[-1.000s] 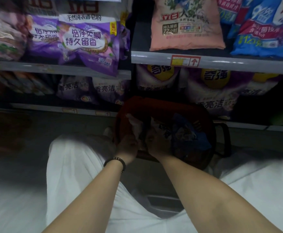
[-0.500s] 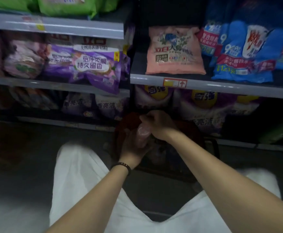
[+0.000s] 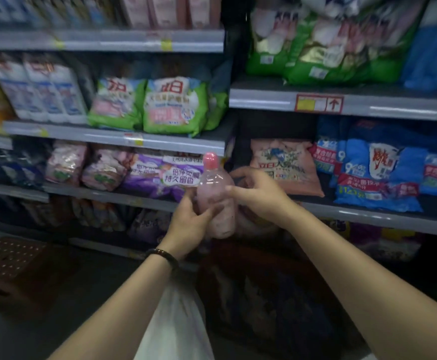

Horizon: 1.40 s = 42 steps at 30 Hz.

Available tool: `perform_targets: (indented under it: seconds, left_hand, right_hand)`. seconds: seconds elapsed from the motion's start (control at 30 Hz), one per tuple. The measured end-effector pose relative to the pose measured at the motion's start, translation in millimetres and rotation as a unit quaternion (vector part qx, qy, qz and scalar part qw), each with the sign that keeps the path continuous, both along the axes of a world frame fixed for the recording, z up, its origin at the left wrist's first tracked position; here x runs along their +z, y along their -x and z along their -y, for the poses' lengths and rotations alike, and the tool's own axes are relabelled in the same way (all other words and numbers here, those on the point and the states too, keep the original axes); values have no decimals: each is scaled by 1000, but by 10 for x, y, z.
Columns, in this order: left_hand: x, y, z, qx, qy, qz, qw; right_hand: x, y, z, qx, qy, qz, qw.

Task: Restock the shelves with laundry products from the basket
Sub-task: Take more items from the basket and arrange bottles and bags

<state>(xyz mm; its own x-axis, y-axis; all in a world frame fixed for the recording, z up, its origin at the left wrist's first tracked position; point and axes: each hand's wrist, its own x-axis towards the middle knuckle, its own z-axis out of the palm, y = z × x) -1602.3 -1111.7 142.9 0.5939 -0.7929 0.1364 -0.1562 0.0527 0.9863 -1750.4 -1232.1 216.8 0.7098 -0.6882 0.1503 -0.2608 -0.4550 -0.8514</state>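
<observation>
A clear bottle of pink liquid (image 3: 213, 185) with a pink cap stands upright in the air in front of the shelves. My left hand (image 3: 188, 224) grips its lower body from the left. My right hand (image 3: 259, 190) touches its upper part from the right, thumb and fingers spread around it. The dark red basket (image 3: 269, 294) sits on the floor below my hands, dim, with blurred packs inside. Behind the bottle lie purple detergent bags (image 3: 160, 178) and a pink detergent bag (image 3: 285, 167) on the shelves.
Grey shelves (image 3: 368, 211) carry green bags (image 3: 170, 107), blue bags (image 3: 376, 175), white-blue packs (image 3: 38, 89) and pink bags (image 3: 87, 167). A brown perforated stool (image 3: 12, 258) stands on the floor at the left. My white trousers (image 3: 175, 328) show at the bottom.
Both hands rose out of the basket with the pink bottle, from floor level to the height of the middle shelf. The view tilted upward and more shelves came in.
</observation>
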Motion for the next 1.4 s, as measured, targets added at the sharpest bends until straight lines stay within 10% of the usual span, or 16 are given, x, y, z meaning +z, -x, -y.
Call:
perform_targets:
  seconds: [0.37,0.63,0.9,1.4]
  left_hand:
    - [1587,-637,-156,3,125,-66,990]
    - [2206,-831,-263,1,85,74,994]
    - [2777,-1232,31,221,78,186,954]
    - [3677,-2309,863,295,-4,245,923]
  right_hand:
    - [983,-600,-118,47,28,83,995]
    - [1713,-991,-270,28,59,135,989]
    - [2259,-1554,-267,5,107,145,984]
    - [2907,-2254,119,44,224,-32,973]
